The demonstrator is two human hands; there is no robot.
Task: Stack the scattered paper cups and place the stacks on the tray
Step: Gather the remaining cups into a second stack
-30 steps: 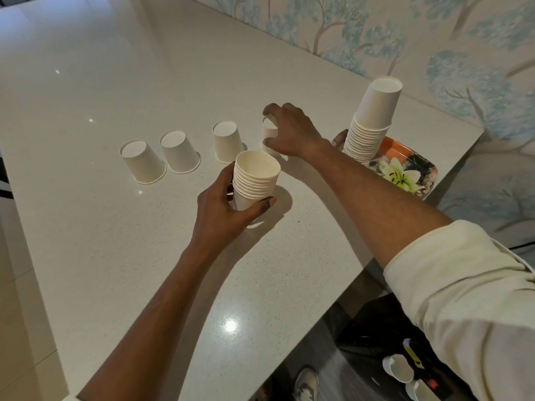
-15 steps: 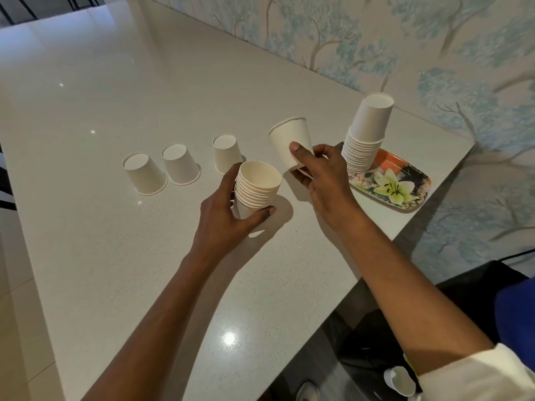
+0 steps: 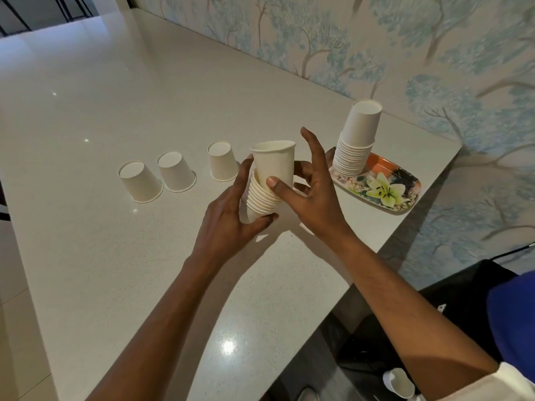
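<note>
Hands first: the left hand (image 3: 228,218) is wrapped around a short stack of nested cups (image 3: 260,198), mouths up, thumb under the bottom and fingers curled round the far side, holding it up off the white counter (image 3: 86,256) and tilted a bit. The right hand (image 3: 312,195) pinches 1 single cup (image 3: 275,163) with the thumb on the near wall and the bent fingers on the far side, index finger sticking straight up and free. That cup is upright, mouth up, its bottom already sunk into the top of the stack. I can make out roughly 8 rims in the held stack, can't count them exactly.

Just left of the hands, 3 loose cups sit upside down on the counter in a row: the nearest one (image 3: 222,161) right beside the left hand's fingers, then a middle one (image 3: 176,171), then the far-left one (image 3: 139,181). The last 2 sit close together, nearly touching at the rims.

To the right, a tall stack (image 3: 357,140) stands upside down on the left end of the tray (image 3: 405,195), leaning slightly. Too many rims to count for sure. The tray is a small rectangle with an orange rim and a white lily printed on it, sitting near the counter's right corner, by the tree-pattern wallpaper (image 3: 376,39).

No brand, label or writing on any cup or on the tray that I can read. All cups are plain white.
</note>
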